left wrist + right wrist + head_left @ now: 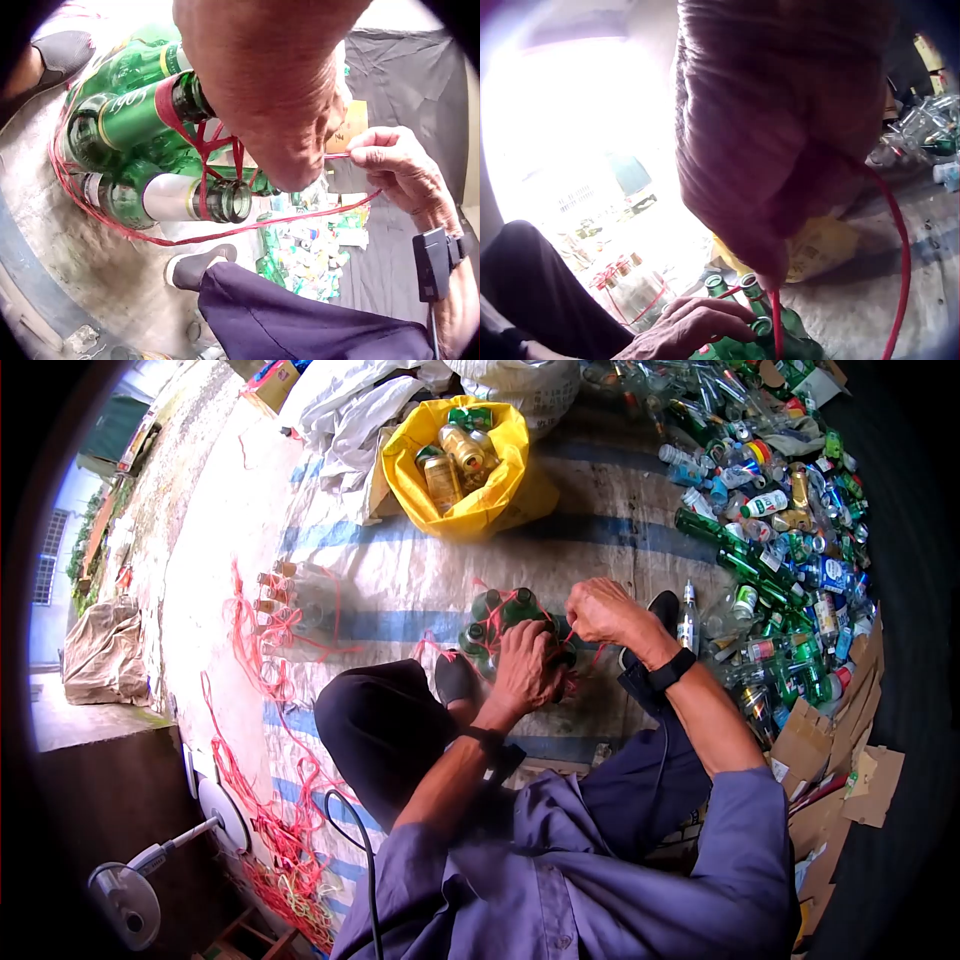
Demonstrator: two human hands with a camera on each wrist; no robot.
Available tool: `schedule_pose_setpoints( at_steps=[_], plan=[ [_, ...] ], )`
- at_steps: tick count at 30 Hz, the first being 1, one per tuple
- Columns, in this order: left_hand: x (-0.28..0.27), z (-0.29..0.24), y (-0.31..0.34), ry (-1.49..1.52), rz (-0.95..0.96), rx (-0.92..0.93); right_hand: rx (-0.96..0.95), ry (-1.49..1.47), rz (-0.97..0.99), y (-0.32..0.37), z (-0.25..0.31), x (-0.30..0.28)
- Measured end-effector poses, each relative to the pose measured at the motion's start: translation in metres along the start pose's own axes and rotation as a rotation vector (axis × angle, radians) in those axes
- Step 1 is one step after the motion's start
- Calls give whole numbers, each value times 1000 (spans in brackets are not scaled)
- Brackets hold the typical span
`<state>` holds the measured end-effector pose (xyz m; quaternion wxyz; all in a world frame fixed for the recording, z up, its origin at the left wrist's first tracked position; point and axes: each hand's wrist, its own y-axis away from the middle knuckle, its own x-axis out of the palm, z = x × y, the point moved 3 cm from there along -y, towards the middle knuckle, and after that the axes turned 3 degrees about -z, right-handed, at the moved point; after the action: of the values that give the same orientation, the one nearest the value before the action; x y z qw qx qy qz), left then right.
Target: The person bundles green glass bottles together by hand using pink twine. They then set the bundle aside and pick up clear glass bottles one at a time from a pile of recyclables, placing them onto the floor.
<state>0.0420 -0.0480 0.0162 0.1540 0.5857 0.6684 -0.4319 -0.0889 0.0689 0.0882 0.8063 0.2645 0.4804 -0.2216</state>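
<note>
Several green glass bottles [135, 116] stand bundled in front of the person, with red string [202, 241] round their bodies and between their necks. Over the tops at the near side lies the left hand [525, 665], its fingers bent around a bottle neck; its palm side is hidden. To the right and a little higher, the right hand [607, 612] pinches the string between thumb and fingers. One strand runs taut from that hand towards the left hand. In the right wrist view a loop of string [904, 247] hangs from the right hand [765, 135].
A yellow bag [515, 435] of cans stands beyond the bottles. Tied clear bottles [310, 600] and tangled red string [245, 650] lie left. A heap of bottles and cans [770, 560] fills the right, beside cardboard [800, 745]. The person's shoes [457, 678] flank the bundle.
</note>
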Motion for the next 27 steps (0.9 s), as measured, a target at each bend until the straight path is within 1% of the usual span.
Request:
schedule_pose_setpoints(
  at_steps=[2,4,5,7,8,10,11,13,14,16,19,20,22,23,26,27],
  plan=[
    [3,5,2,-3,17,-7,-1,12,-4,-4,10,2],
    [2,5,1,-4,36,-15,-91,135,-54,-6,25,-3],
    [1,5,1,-11,36,-1,-88,133,-50,-8,28,0],
    [-1,3,0,-15,37,9,-246,228,-132,-12,35,7],
    [-3,3,-1,0,47,-26,-246,226,-129,-14,36,10],
    [-2,5,1,17,62,-64,-370,240,-234,-17,39,17],
    [-1,5,1,-3,69,-59,-367,239,-231,-21,38,22],
    [3,8,4,-22,79,-57,-459,208,-241,-29,39,29],
    [5,10,5,-12,47,-41,-459,205,-238,-33,39,34],
    [9,14,7,-3,16,-27,-528,229,-226,-38,42,38],
    [6,13,8,-8,-23,-27,-552,255,-276,-47,39,51],
    [3,12,10,-56,-27,-51,-553,253,-274,-49,36,54],
    [3,12,11,-104,-29,-76,-475,274,-233,-54,31,54],
    [4,13,11,-96,-27,-81,-476,272,-232,-57,28,57],
    [-3,8,6,-94,-25,-77,-449,205,-251,-64,16,73],
    [-5,7,5,-99,-29,-61,-410,156,-275,-64,12,74]
  ],
)
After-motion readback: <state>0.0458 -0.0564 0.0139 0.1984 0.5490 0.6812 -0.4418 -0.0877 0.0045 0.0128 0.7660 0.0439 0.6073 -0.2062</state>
